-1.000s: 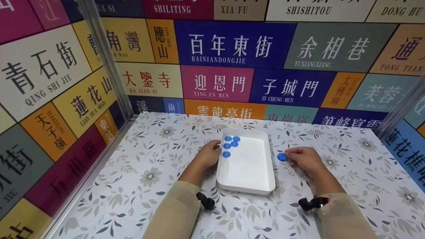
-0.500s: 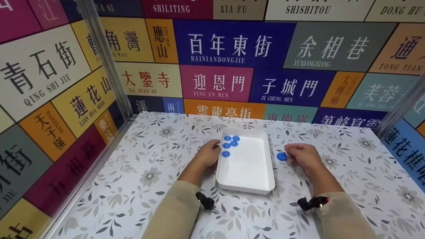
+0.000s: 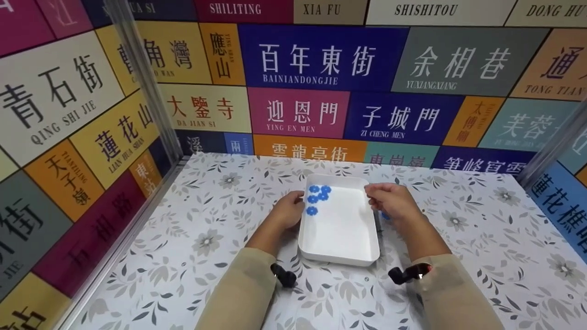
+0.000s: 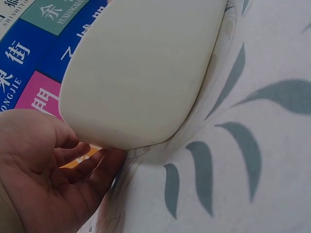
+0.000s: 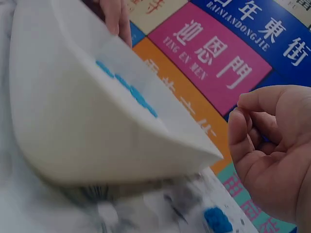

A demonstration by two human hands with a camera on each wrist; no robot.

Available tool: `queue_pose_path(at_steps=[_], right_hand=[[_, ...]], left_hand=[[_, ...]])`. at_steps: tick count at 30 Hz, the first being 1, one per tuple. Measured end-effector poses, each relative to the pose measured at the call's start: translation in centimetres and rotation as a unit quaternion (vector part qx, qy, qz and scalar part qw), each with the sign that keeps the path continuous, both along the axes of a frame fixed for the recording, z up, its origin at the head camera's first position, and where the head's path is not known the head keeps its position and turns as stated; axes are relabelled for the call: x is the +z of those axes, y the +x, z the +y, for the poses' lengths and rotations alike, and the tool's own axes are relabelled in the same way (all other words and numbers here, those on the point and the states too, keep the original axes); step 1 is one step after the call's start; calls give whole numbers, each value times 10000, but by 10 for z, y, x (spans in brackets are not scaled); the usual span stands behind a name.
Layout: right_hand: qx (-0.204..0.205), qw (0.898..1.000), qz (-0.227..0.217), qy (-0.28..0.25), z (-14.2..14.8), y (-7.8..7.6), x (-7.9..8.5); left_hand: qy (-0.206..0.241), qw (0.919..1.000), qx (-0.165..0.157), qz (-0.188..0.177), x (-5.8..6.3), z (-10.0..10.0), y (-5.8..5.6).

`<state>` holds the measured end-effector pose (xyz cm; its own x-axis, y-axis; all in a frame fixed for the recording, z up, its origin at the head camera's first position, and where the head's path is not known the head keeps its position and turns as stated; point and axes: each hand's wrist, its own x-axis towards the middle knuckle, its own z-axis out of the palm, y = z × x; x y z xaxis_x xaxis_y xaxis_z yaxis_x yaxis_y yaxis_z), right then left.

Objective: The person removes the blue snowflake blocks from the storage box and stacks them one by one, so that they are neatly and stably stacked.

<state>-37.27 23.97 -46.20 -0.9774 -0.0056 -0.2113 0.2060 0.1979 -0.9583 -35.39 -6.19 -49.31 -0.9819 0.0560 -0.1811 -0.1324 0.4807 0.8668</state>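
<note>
A white rectangular tray [image 3: 339, 229] holds several small blue flower-shaped pieces [image 3: 312, 199] at its upper left. My left hand [image 3: 287, 211] holds the tray by its outer left wall. In the left wrist view, that hand's curled fingers [image 4: 109, 167] meet the tray's lower edge. My right hand [image 3: 392, 199] is at the tray's upper right rim, thumb and forefinger brought together. In the right wrist view its fingertips [image 5: 238, 111] touch, and I cannot tell whether a piece is between them. More blue [image 5: 217, 220] lies on the table right of the tray, partly hidden by this hand in the head view.
The table [image 3: 183, 284] is covered in a white cloth with grey leaves and flowers. Behind it stands a wall [image 3: 321, 59] of coloured name panels, with further panels along the left and right sides. A black camera [image 3: 284, 276] sits on each wrist.
My right hand has moved left and slightly up from the blue pieces on the table to the tray's right rim. The left hand and the tray have stayed in place.
</note>
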Motion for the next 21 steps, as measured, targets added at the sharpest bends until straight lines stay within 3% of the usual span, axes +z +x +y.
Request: queue_pose_path(at_steps=[9, 17, 21], right_hand=[[498, 9963, -21, -696, -39, -15, 4], [733, 9938, -392, -735, -70, -37, 8], [791, 9945, -519, -448, -79, -49, 4]], left_hand=[[-84, 9999, 21, 84, -2, -1, -1], [-43, 9999, 32, 93, -3, -2, -1], [-16, 9999, -29, 143, -2, 0, 0]])
